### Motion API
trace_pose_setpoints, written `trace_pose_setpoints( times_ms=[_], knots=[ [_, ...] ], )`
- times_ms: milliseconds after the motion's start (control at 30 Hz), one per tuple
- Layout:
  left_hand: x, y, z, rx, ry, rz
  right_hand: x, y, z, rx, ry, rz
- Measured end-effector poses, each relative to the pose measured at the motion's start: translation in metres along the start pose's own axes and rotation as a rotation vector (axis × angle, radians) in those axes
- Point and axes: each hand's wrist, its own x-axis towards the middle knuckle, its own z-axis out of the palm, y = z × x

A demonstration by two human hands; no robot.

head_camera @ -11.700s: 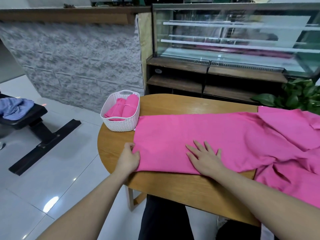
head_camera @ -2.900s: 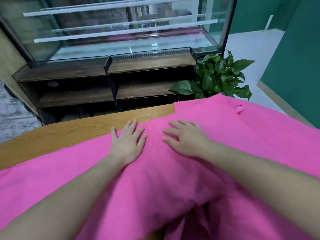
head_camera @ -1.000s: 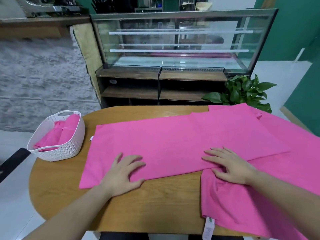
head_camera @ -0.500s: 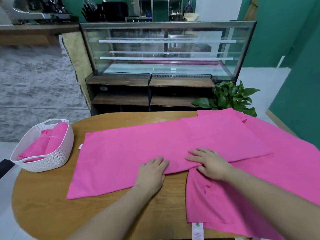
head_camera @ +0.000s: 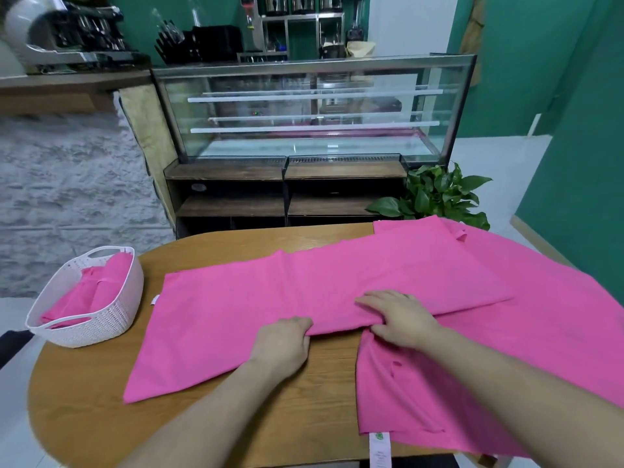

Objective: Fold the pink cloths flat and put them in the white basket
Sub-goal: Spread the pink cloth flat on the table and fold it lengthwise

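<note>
Head view shows the long pink cloth (head_camera: 270, 298) stretched across the counter (head_camera: 101, 417), its long axis running from near left, beside the white basket (head_camera: 86, 329), to far right, where it overlaps a second pink cloth (head_camera: 540, 349) draped over the counter's right end. My left hand (head_camera: 282, 344) sits at the cloth's near edge, about midway along its length, with the fingers (head_camera: 297, 324) curled into the hem and gripping it. My right hand (head_camera: 400, 319) rests just to the right on the same edge, fingers (head_camera: 369, 300) lying over the fabric and the thumb tucked at the hem (whether it truly pinches the edge I cannot tell). So the cloth lies away from both sets of fingers, spreading toward the far side, and both hands hold only its near edge.

I judge the next fold turns on that: lifting the near edge and carrying it over to the far edge, across the short way. The basket, already holding folded pink cloths (head_camera: 84, 298), stands closer to my left hand, well to the left.
</note>
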Motion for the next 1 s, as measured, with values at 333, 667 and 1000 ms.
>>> trace_pose_setpoints(
  times_ms=[333, 667, 1000],
  knots=[
    [-0.033, 0.002, -0.010, 0.026, 0.037, -0.006, -0.020, -0.007, -0.016, -0.107, 0.220, -0.023],
    [-0.044, -0.024, -0.029, 0.034, 0.115, -0.053, -0.023, -0.017, -0.027, -0.089, 0.165, -0.040],
    [-0.020, -0.084, -0.027, -0.500, 0.003, -0.310, 0.040, -0.022, -0.057, -0.137, 0.196, 0.018]
  ],
)
